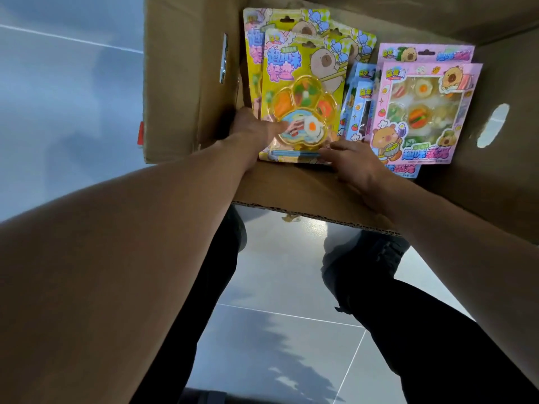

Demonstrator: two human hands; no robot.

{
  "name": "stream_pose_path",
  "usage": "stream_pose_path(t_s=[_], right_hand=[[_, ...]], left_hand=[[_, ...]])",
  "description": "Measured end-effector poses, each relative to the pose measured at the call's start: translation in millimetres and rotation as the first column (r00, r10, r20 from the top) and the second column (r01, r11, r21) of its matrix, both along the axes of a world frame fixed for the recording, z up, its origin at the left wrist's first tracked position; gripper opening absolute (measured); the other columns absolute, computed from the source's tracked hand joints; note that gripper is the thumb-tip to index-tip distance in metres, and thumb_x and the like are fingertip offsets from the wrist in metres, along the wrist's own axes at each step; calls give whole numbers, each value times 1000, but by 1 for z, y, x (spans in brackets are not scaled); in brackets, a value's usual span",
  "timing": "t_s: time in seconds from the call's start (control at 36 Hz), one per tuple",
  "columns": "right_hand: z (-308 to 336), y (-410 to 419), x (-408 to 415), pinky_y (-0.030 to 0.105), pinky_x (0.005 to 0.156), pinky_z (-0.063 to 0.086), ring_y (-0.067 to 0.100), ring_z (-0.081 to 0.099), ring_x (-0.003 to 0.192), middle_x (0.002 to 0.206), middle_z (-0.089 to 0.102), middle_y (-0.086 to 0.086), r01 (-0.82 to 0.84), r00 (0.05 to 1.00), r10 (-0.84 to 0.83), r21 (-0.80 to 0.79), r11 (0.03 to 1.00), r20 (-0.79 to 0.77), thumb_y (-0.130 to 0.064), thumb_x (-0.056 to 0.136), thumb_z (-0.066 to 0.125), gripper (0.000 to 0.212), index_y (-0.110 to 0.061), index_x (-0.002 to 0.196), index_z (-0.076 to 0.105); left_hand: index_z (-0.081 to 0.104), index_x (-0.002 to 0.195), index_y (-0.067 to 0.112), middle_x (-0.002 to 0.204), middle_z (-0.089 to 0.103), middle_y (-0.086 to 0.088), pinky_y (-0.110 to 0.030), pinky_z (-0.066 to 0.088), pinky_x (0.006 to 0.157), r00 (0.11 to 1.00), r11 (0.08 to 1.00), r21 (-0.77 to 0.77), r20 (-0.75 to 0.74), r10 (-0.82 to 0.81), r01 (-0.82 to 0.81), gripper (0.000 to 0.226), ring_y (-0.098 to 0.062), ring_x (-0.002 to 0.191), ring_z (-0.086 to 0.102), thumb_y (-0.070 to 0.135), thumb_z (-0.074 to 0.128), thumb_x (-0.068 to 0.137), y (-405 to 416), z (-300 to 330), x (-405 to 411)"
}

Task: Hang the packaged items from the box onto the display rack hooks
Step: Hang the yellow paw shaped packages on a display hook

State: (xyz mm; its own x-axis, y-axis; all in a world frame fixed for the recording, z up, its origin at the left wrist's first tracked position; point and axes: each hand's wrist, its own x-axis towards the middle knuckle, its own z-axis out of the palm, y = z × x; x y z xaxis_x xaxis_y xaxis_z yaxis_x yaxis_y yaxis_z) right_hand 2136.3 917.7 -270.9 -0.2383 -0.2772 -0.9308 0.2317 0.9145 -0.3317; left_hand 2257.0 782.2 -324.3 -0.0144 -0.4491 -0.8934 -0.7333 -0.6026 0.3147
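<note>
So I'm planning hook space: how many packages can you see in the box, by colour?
Yellow packages: 3 visible, stacked and overlapping
Pink packages: 2 clearly visible, a third edge peeking out below
Blue packages: 2, standing on edge
Total: 7 clearly visible; more may be hidden underneath.

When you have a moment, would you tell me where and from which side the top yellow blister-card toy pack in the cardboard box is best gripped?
Probably by the flat card edges of the top yellow blister-card toy pack, coming from its near bottom edge, where the left hand and right hand already rest. The domed clear paw-shaped blister looks awkward to pinch, and a grip there leaves the hang hole at the far top free for a hook.
</note>
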Motion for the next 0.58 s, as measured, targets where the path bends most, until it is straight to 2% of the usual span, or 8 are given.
stream_pose_path(t_s=[0.17, 0.25, 0.31, 0.33, 0.39, 0.44, 0.53, 0.58], right_hand=[[9, 0, -3, 22, 70, 45, 11, 58, 90, 103, 65, 1, 42, 999, -42, 4, 999, -35, -22, 95, 65, 17, -13, 109, 70], [17, 5, -8, 28, 89, 49, 17, 60, 107, 116, 65, 2, 38, 993, -38, 2, 999, -109, -33, 92, 70, 39, -11, 124, 67], [28, 9, -12, 34, 96, 49, 18, 59, 112, 124, 62, 1, 38, 984, -33, 29, 999, -174, -46, 87, 72, 53, -17, 130, 61], [36, 11, -13, 32, 93, 51, 16, 61, 108, 122, 63, -1, 73, 980, -66, 32, 997, -185, -50, 86, 72, 54, -21, 129, 59], [54, 11, -16, 16, 71, 51, -1, 62, 86, 106, 62, -9, 176, 968, -174, -2, 984, -179, -46, 89, 71, 41, -23, 120, 57], [74, 7, -21, 11, 57, 47, -11, 60, 75, 103, 60, -10, 249, 953, -254, -49, 967, -166, -39, 92, 70, 44, -20, 126, 52], [105, -1, -27, 15, 72, 52, 7, 66, 97, 119, 67, -3, 264, 949, -275, -88, 961, -158, -45, 89, 70, 59, -12, 136, 55], [125, 0, -30, 27, 85, 57, 13, 70, 100, 118, 71, -2, 303, 940, -314, -95, 948, -132, -45, 85, 75, 60, -14, 133, 58]], left_hand=[[55, 127, 11, 119, 69, 0, -27, 56, 77, 992, 1000, 21, -129, -10, 13, 62, -17, 106, 67, 19, 87, 75, 2, 29, -8], [56, 121, 16, 117, 71, -1, -31, 60, 80, 981, 997, 70, -189, 35, -22, 52, -18, 102, 71, 15, 85, 77, 3, 47, -6], [54, 115, 21, 118, 71, 0, -39, 57, 91, 975, 989, 140, -212, 66, -36, 46, -19, 103, 71, 12, 82, 79, 4, 59, -3], [53, 115, 21, 118, 72, 0, -42, 55, 95, 973, 985, 170, -219, 67, -29, 46, -18, 102, 71, 12, 82, 79, 3, 66, -1], [53, 114, 22, 114, 73, 1, -44, 53, 99, 970, 979, 202, -239, 48, 1, 46, -17, 102, 71, 13, 82, 80, 0, 84, 2], [53, 111, 23, 112, 74, 0, -42, 54, 96, 965, 974, 221, -261, 22, 37, 43, -18, 101, 72, 15, 82, 79, -3, 103, 3], [52, 123, 17, 112, 75, -3, -32, 59, 78, 956, 967, 244, -293, 2, 73, 54, -16, 95, 75, 15, 83, 79, -5, 133, 4], [49, 132, 15, 118, 73, -5, -32, 60, 77, 946, 959, 272, -324, 9, 84, 64, -17, 96, 75, 14, 83, 78, -3, 153, 4]])
